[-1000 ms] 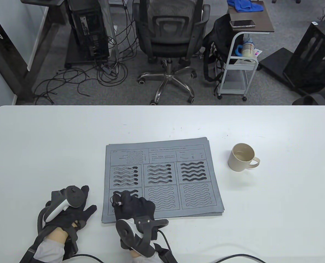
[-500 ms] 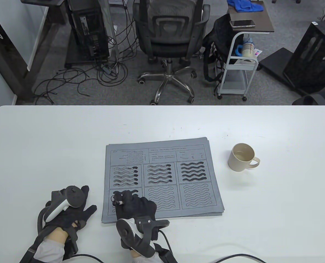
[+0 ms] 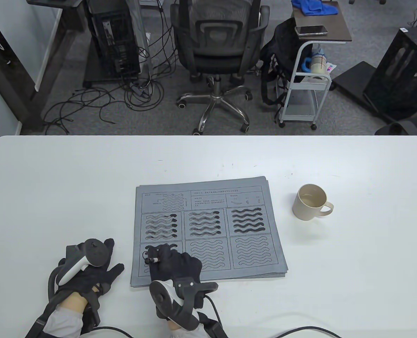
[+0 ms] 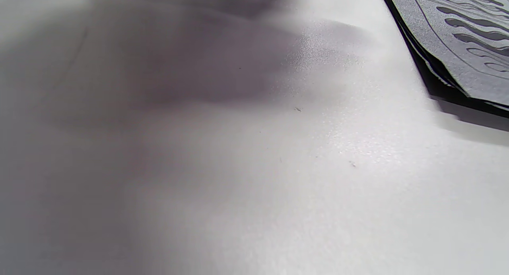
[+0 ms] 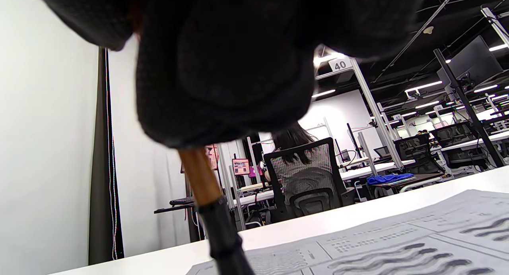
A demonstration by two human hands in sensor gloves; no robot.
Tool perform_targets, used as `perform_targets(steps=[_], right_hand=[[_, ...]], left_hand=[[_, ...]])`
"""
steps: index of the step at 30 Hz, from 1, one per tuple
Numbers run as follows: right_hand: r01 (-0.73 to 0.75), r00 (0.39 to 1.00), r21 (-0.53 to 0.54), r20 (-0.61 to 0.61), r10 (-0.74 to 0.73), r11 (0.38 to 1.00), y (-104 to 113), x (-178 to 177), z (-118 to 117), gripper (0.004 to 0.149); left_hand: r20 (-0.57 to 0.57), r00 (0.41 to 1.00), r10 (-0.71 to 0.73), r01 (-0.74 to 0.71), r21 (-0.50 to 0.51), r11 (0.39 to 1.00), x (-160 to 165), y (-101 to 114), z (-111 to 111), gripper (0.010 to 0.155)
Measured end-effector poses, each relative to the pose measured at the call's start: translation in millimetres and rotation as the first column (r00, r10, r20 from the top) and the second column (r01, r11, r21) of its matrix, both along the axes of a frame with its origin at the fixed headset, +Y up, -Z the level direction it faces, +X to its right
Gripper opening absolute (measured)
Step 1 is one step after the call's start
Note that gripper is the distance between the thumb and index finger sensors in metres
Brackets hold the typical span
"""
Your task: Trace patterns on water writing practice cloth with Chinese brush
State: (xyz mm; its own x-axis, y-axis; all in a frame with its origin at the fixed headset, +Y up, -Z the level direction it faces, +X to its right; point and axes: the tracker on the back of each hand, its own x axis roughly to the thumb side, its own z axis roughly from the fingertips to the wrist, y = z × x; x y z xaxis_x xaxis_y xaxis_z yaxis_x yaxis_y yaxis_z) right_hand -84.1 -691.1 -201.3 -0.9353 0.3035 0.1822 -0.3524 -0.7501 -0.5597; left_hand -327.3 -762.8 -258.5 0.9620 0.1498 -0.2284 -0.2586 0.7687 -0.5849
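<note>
Gloved, my right hand (image 3: 173, 264) gripped the brush (image 5: 210, 211) over the lower-left panel of the practice cloth (image 3: 208, 229) at the counter (image 3: 88, 176) centre, while my left hand (image 3: 92, 271) rested open beside it.

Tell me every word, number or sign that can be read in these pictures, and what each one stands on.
"40": on a white sign fixed high on a post in the room behind, right wrist view.
Printed text in the top boxes of the grey practice cloth: too small and blurred to read.
Small posters on the far wall: blurred, unreadable.
The cup: no lettering visible.
</note>
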Motion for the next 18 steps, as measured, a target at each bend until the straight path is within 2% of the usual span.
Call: perform_targets(steps=[18], right_hand=[[-0.016, 1.0, -0.001, 0.019, 0.016, 1.0, 1.1, 1.3, -2.0, 0.04]], left_hand=[[0.0, 1.0, -0.001, 0.001, -0.001, 1.0, 0.1, -0.3, -0.2, 0.079]])
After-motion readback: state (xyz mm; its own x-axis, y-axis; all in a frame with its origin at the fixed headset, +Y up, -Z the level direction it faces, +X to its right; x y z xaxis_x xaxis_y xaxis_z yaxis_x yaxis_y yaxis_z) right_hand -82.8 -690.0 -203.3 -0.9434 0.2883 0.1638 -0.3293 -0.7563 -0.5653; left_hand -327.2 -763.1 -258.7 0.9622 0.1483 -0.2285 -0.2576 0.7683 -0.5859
